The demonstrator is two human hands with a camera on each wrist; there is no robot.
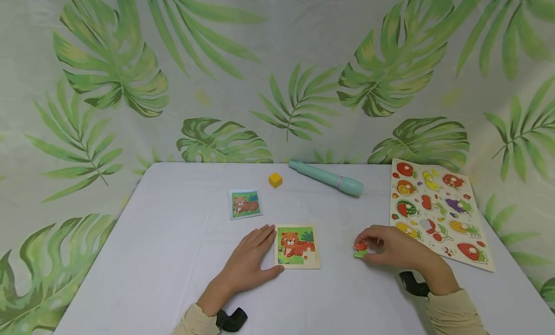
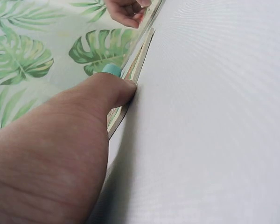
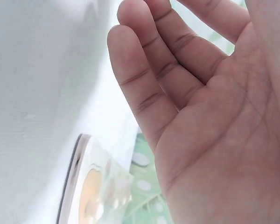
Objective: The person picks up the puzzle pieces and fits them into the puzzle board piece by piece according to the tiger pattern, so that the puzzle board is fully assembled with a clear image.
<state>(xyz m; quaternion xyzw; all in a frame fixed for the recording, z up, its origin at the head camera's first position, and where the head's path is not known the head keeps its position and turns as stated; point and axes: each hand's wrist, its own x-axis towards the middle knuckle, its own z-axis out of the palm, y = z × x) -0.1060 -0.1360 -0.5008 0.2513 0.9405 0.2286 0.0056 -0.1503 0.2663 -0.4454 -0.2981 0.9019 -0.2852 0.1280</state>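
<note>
Near the front edge of the white table (image 1: pixel 173 238), the tiger puzzle board (image 1: pixel 297 246) lies flat, its picture nearly whole with 1 small gap at the right side. Flat beside it rests the left hand (image 1: pixel 251 258), fingers straight and relaxed, the thumb touching the board's left edge; the left wrist view shows that thumb (image 2: pixel 113 88) pressed against the board's rim. To the right, apart from the board, the right hand (image 1: pixel 392 250) pinches a small red and green puzzle piece (image 1: pixel 360 249) in its fingertips, down at the tabletop. Just beyond that hand lies the fruit peg board (image 1: pixel 438 212). Farther back sit a small tiger picture card (image 1: pixel 244 204), a yellow cube (image 1: pixel 275 180) and a teal cylinder (image 1: pixel 326 178) lying on its side.
</note>
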